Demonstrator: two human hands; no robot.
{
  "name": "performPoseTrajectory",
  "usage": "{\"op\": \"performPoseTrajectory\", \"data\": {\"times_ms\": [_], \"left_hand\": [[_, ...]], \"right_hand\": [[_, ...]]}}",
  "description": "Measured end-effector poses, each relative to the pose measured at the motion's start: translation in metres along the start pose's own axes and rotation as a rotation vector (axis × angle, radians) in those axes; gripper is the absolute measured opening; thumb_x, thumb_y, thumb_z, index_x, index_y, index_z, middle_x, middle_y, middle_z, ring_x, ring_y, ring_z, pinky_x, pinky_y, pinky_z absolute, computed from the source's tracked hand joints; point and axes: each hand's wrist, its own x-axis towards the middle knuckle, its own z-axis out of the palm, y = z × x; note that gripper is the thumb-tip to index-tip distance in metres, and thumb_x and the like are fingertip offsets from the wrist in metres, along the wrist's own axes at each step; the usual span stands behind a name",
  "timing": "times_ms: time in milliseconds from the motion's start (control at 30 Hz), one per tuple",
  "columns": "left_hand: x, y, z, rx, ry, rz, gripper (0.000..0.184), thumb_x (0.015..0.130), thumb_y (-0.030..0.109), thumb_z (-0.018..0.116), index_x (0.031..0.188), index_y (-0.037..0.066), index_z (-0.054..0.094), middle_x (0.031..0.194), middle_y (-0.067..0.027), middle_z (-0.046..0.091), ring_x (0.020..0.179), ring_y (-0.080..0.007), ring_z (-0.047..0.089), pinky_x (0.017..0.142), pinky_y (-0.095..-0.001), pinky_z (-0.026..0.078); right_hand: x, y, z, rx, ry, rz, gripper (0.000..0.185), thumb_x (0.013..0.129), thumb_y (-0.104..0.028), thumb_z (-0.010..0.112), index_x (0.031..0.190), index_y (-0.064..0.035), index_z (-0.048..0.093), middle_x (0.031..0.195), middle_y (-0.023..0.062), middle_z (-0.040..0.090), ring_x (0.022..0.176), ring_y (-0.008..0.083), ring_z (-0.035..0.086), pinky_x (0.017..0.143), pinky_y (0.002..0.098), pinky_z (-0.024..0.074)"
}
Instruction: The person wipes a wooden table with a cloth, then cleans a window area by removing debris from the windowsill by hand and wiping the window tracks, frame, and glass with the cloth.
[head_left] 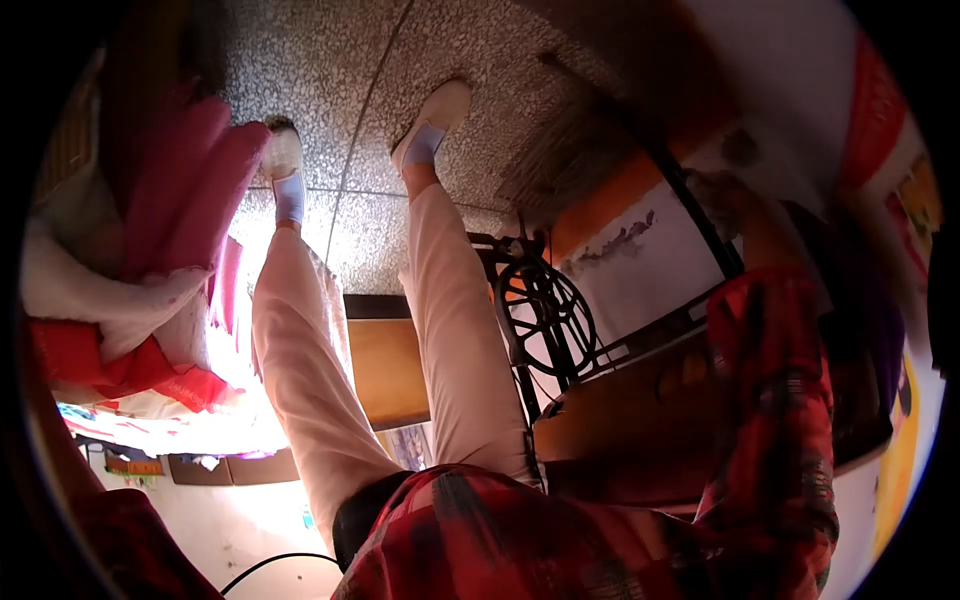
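Note:
My right arm, in a red and black checked sleeve (765,390), reaches forward over the right side. At its end my right hand (745,215) is dim and blurred beside a dark metal bar (690,205). Its fingers do not show clearly, so I cannot tell whether it holds anything. A dark sleeve (140,545) of my left arm shows at the lower left, but the left hand is out of sight. Close to the right arm stands a wooden table (630,430) with a black spoked wheel (545,315) on an iron frame, like a treadle sewing machine stand.
Pink bedding (175,190), a white quilt (110,300) and red cloth (190,385) are piled on the left. My legs in pale trousers (460,330) stand on a speckled tiled floor (310,80). A black cable (270,560) curves at the bottom.

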Motion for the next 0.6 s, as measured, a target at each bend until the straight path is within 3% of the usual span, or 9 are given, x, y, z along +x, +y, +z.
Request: {"op": "performPoseTrajectory", "data": {"times_ms": [67,167,200,267,300,367,433,533,600], "left_hand": [[0.0,-0.008,0.001,0.046,0.029,0.083,0.027,0.09,0.024,0.063,0.105,0.002,0.063,0.136,-0.0284,0.041,0.114,-0.0295,0.052,0.081,-0.0335,0.047],[0.003,-0.01,0.004,0.003,0.137,0.155,0.028,0.09,0.029,0.063,0.098,0.003,0.067,0.129,-0.0285,0.047,0.111,-0.0327,0.054,0.084,-0.0367,0.046],[-0.002,-0.012,0.009,0.128,0.074,-0.216,0.028,0.09,0.03,0.062,0.097,0.003,0.067,0.128,-0.0282,0.048,0.112,-0.0338,0.054,0.086,-0.0388,0.046],[-0.002,-0.009,0.016,0.577,-0.373,-0.952,0.029,0.09,0.033,0.062,0.096,0.005,0.068,0.126,-0.0276,0.051,0.112,-0.0362,0.054,0.089,-0.0429,0.044],[0.003,0.0,0.008,0.312,-0.068,-0.426,0.03,0.089,0.036,0.061,0.098,0.008,0.068,0.128,-0.0252,0.051,0.113,-0.0365,0.054,0.092,-0.0441,0.043],[-0.003,0.012,-0.008,0.027,0.218,0.103,0.031,0.089,0.039,0.061,0.1,0.01,0.068,0.129,-0.0228,0.051,0.114,-0.0368,0.053,0.095,-0.0452,0.042],[-0.027,-0.007,-0.011,0.046,-0.027,-0.125,0.026,0.092,0.024,0.057,0.114,0.01,0.063,0.124,-0.0107,0.058,0.108,-0.0216,0.058,0.093,-0.031,0.043],[-0.02,-0.017,-0.012,0.03,-0.111,-0.118,0.027,0.092,0.016,0.057,0.119,0.012,0.062,0.123,-0.003,0.06,0.108,-0.0155,0.059,0.091,-0.0264,0.045],[-0.018,-0.013,-0.01,0.077,-0.061,-0.11,0.024,0.089,0.017,0.06,0.112,0.015,0.066,0.126,-0.0035,0.059,0.114,-0.0208,0.056,0.096,-0.0301,0.043]], "right_hand": [[-0.022,-0.006,0.0,0.003,0.083,0.096,0.033,0.085,-0.028,0.063,0.109,-0.0051,0.062,0.095,0.0141,0.066,0.09,0.0302,0.063,0.083,0.0368,0.0485],[-0.051,-0.006,-0.001,-0.452,-0.013,0.233,0.041,0.087,-0.035,0.056,0.117,-0.0075,0.059,0.107,0.0153,0.064,0.099,0.0308,0.06,0.085,0.0377,0.0483],[-0.06,-0.009,-0.004,-0.605,-0.046,0.278,0.043,0.088,-0.038,0.054,0.12,-0.0082,0.058,0.111,0.0156,0.063,0.102,0.031,0.06,0.086,0.0381,0.0482],[-0.089,-0.031,-0.011,-0.763,-0.082,0.329,0.046,0.089,-0.04,0.052,0.122,-0.009,0.057,0.115,0.016,0.062,0.105,0.0312,0.059,0.086,0.0384,0.0482],[-0.104,-0.035,-0.01,-0.756,-0.013,0.309,0.044,0.089,-0.039,0.052,0.12,-0.0084,0.059,0.115,0.016,0.062,0.106,0.0317,0.058,0.087,0.0385,0.0479],[-0.129,-0.036,-0.003,-0.741,0.108,0.258,0.041,0.088,-0.036,0.053,0.116,-0.0071,0.061,0.116,0.0161,0.061,0.107,0.0326,0.057,0.088,0.0386,0.0475],[-0.147,-0.053,0.0,-0.701,0.268,0.214,0.038,0.087,-0.033,0.054,0.112,-0.0058,0.063,0.116,0.0162,0.061,0.109,0.0334,0.057,0.089,0.0388,0.047],[-0.147,-0.096,0.007,-0.492,0.825,0.011,0.032,0.088,-0.025,0.053,0.114,-0.0073,0.06,0.112,0.0174,0.062,0.104,0.0322,0.059,0.084,0.0399,0.0493],[-0.156,-0.15,0.02,-0.514,1.098,-0.25,0.028,0.089,-0.019,0.051,0.115,-0.009,0.058,0.103,0.0156,0.064,0.087,0.0296,0.065,0.071,0.04,0.0532]]}}
